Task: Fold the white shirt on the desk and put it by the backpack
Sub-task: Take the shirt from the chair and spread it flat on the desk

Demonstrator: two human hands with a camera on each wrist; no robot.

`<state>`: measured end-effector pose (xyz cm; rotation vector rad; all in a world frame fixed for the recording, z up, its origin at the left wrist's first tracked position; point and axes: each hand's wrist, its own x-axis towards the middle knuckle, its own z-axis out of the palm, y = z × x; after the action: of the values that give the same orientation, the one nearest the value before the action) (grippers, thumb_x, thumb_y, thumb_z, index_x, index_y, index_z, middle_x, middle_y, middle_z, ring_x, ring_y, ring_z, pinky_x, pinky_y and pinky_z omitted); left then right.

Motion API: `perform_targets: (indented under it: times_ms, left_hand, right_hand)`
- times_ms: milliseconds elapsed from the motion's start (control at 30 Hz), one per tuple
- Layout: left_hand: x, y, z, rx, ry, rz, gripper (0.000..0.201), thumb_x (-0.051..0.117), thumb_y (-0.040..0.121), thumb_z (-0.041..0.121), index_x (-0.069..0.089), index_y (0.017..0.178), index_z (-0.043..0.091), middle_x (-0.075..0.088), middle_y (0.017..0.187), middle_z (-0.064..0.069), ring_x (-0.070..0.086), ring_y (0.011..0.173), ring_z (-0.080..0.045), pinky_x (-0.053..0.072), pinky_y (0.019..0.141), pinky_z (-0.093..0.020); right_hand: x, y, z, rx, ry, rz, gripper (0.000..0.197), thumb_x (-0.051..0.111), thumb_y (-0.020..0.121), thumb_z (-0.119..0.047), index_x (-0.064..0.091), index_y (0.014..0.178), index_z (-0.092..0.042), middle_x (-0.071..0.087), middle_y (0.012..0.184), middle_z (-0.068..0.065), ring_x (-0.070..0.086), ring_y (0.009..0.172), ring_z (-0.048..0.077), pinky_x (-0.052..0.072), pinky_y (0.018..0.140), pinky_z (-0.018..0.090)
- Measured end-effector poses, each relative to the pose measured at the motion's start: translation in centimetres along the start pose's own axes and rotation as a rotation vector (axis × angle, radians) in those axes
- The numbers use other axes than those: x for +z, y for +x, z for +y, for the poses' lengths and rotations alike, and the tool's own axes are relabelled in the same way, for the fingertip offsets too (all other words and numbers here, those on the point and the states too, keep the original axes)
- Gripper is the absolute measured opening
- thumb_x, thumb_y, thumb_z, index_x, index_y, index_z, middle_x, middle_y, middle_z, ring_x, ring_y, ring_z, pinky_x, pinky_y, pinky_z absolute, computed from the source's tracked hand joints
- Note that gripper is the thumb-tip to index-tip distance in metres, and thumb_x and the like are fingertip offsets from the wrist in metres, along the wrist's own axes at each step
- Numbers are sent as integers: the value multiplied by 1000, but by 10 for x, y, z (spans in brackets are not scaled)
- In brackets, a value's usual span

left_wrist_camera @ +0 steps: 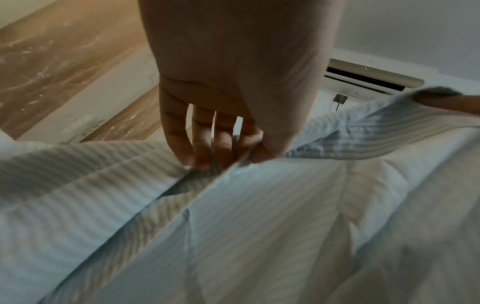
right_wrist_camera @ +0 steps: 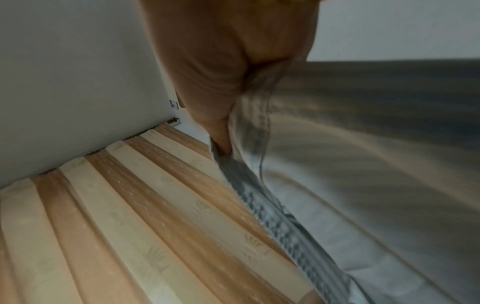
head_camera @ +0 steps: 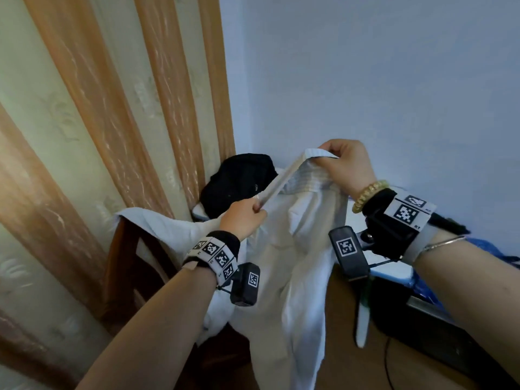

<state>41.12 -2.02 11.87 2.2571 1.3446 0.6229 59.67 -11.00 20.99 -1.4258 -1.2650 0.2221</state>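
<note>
Both hands were up in front of the chest, forearms angled inward. The left hand (head_camera: 243, 218) sat lower and nearer, knuckles up, its grip clamped on one end of the collar band, fingers (left_wrist_camera: 179, 139) curled into the cloth in the left wrist view. The right hand (head_camera: 347, 164) was higher and farther out, wrist bent, thumb and fingers pinched on the other end of the collar, so the band ran taut and slanted between the two.

Room was pretty tight on the left: the striped curtain (head_camera: 112, 122) hung close there, and a dark wooden chair (head_camera: 132, 257) stood right under the left forearm. The wall (head_camera: 380, 80) closed off the back. More open space to the right, over the bench (head_camera: 346, 333), though a black device (head_camera: 439, 342) sat along its right side.

The white shirt (head_camera: 295, 277) hung off the collar below both grips, its body dropping down past the bench edge, with one part draped left over the chair. The black backpack (head_camera: 239, 184) sat in the corner behind the shirt, just beyond the left hand.
</note>
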Motion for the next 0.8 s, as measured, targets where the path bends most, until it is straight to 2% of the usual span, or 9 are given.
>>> perform_targets:
  times_ms: [67,233,400,467,533,600,700,733,800]
  left_hand:
    - [13,-1,13,-9,-3,40,35,49,89,22,30,60,17,35,57,0,39,63,-25,26,54,-33]
    - [45,-7,38,-19,-163,84,14,40,98,18,34,90,8,44,71,-3,47,71,-26,34,64,-32]
    - [59,-9,71,87,-288,297,13,38,100,14,37,88,10,47,79,-6,45,75,-22,29,65,-26]
    - [63,-8,83,110,-277,309,12,37,100,16,37,89,11,48,79,-7,45,72,-24,31,65,-30]
    - [69,-8,91,130,-251,286,13,36,101,19,38,90,11,48,74,-6,46,68,-24,33,62,-32]
    - [77,-7,96,143,-239,221,20,38,100,26,42,90,9,48,72,-5,45,67,-23,35,63,-33]
    - [89,-7,98,177,-262,-18,32,58,90,39,45,80,12,43,68,3,40,62,-13,34,59,-29]
    - [94,-7,98,193,-221,-104,35,66,82,44,48,79,15,47,72,4,43,66,-11,36,60,-27]
    - [101,-5,97,194,-94,-243,52,76,68,51,60,101,15,62,97,1,57,88,-14,48,79,-30]
  right_hand:
    - [-22,-3,11,-8,-54,24,26,67,80,-12,59,57,-24,55,56,-9,47,46,-7,38,53,11]
    - [-78,-15,39,-21,-167,131,15,65,83,-15,61,69,-14,52,58,-8,48,51,-4,36,56,14]
    - [-128,-28,69,52,-250,166,19,63,87,-23,60,71,-13,51,58,-7,45,55,5,33,50,7]
    - [-142,-33,81,91,-293,169,20,62,87,-26,62,72,-12,53,60,-2,48,59,11,36,53,14]
    - [-156,-39,89,124,-356,177,23,61,88,-28,67,77,-9,59,68,8,56,70,22,38,60,25]
    - [-168,-43,97,142,-390,187,28,59,89,-29,69,80,-4,66,76,18,62,81,32,40,67,30]
    - [-188,-49,107,206,-416,165,31,58,88,-35,67,73,-9,58,62,14,55,70,31,39,64,29]
    - [-193,-49,111,237,-421,154,32,59,88,-37,67,72,-10,54,58,11,52,65,27,38,63,28]
    - [-200,-47,122,302,-449,145,37,60,82,-42,64,71,-6,49,58,10,46,61,22,40,62,29]
